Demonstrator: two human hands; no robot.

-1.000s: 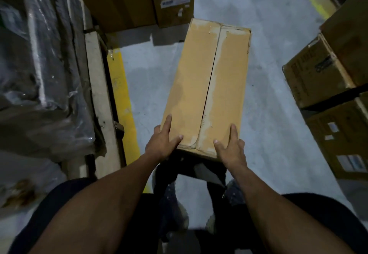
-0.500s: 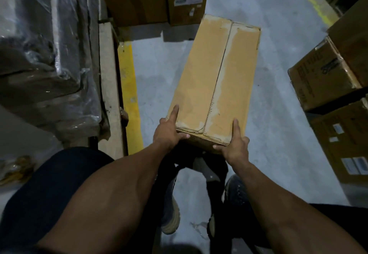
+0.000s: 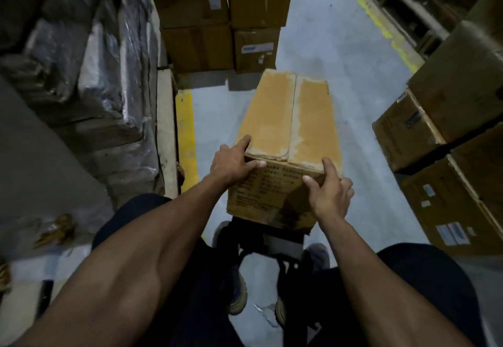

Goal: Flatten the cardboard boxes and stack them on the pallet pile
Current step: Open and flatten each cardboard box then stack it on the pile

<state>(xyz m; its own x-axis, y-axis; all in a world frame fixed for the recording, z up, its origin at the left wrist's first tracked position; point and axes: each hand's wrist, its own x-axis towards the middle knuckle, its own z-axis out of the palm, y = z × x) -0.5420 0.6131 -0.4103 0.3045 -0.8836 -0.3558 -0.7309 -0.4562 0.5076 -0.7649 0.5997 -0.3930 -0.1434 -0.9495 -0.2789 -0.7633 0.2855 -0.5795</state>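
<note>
Holding the box (image 3: 288, 128) out over the floor (image 3: 340, 55) of a narrow aisle, we have it by its near top corners. Our left hand (image 3: 231, 165) grasps the left corner, index finger laid along the top flap, thumb on the printed near face. Our right hand (image 3: 330, 191) grasps the right corner the same way. The box is not yet flattened; its top flaps meet at a centre seam with no tape on it. We judge it empty and light, its walls stiff but dented and worn, so it should fold readily. The seam looks the best place to take hold next, lifting the flaps before pressing opposite corners. Stacked cartons (image 3: 446, 118) stand close at right.
</note>
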